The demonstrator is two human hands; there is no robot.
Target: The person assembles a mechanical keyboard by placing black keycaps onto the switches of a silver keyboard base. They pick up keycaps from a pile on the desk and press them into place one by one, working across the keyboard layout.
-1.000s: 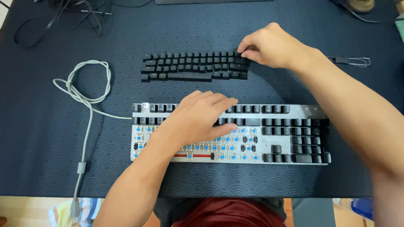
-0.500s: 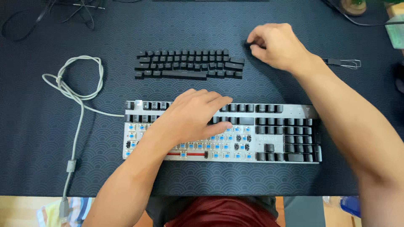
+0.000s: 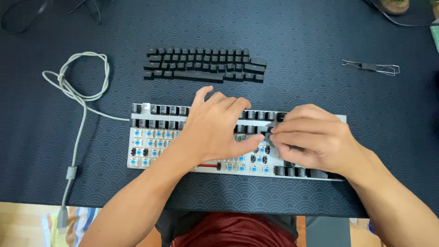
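You see a dark navy mat (image 3: pixel 320 32) printed all over with a fine pale wave-scale pattern. At its centre the keyboard (image 3: pixel 146 137) has a silver-white plate, black keycaps along its top rows and right end, and bare blue switches across the left. A red bar shows on its lower edge. At twelve o'clock the loose keycaps (image 3: pixel 206 64) are all black. At nine o'clock the cable (image 3: pixel 77 96) is pale grey. At two o'clock the puller (image 3: pixel 371 67) is silver wire with a black middle.
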